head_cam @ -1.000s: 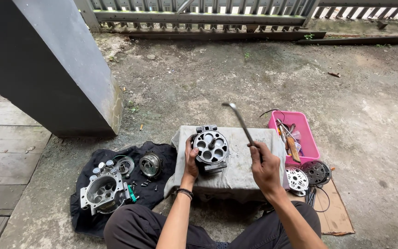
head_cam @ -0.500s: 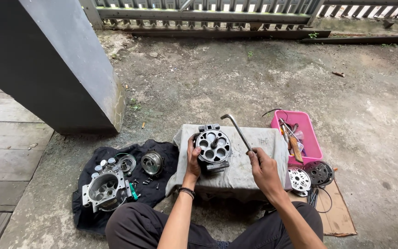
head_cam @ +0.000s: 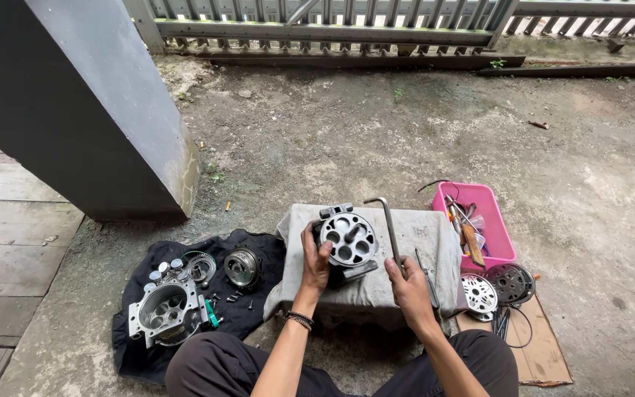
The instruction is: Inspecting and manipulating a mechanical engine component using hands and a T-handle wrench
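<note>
The right hand (head_cam: 411,283) has its fingers closed round the lower end of a bent metal rod (head_cam: 389,228), which stands nearly upright near the cloth-covered block's (head_cam: 435,242) right edge. The left hand (head_cam: 315,259) curls its fingers round the left side of a round metal part with holes (head_cam: 348,239), at the block's middle. Beyond the right edge sits a pink tray (head_cam: 495,228) of tools.

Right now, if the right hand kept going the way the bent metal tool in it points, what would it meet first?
The right hand holds the bent metal tool pointing away from the person. Beyond its tip lies the far edge of the cloth-covered block, then bare concrete ground; depth is uncertain.
</note>
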